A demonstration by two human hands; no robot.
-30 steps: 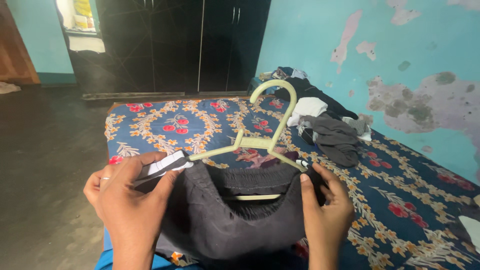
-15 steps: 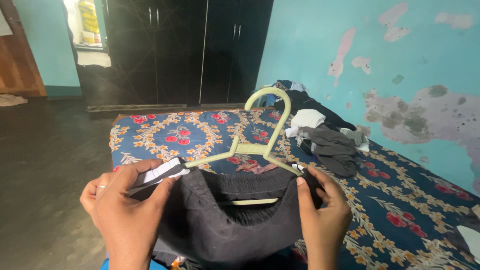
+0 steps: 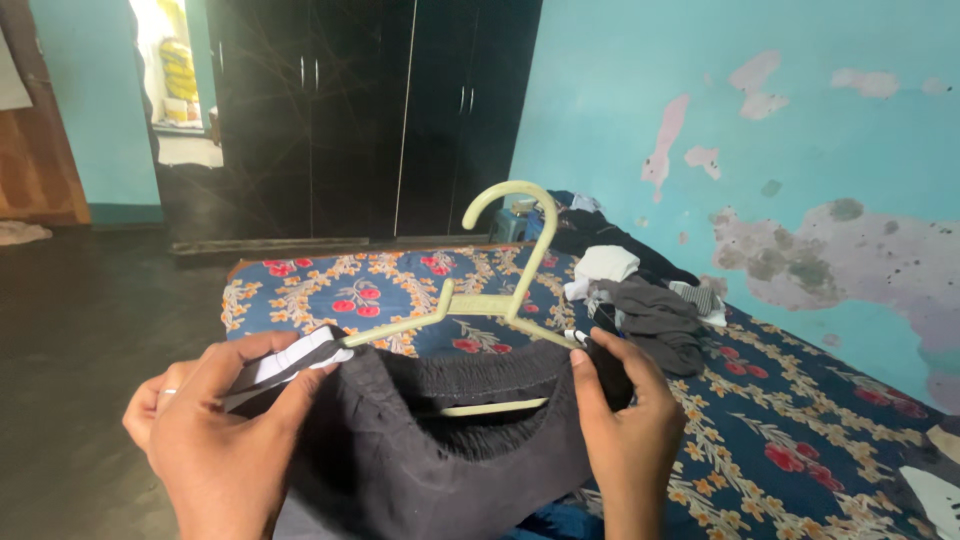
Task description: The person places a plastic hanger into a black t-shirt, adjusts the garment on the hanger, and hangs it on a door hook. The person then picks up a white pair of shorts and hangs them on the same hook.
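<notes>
The left hand (image 3: 215, 440) and right hand (image 3: 625, 430) pinch soft, floppy dark shorts (image 3: 450, 450) onto a stiff, light hanger (image 3: 500, 300) over the bed (image 3: 800, 440). The waistband is the best place to hold.

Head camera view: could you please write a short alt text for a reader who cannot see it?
Two hands, left hand and right hand, hold a dark garment on a pale yellow hanger above a floral bedsheet, with a clothes pile behind.

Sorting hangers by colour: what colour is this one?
Pale yellow-green hanger, clearest in the head view.
</notes>
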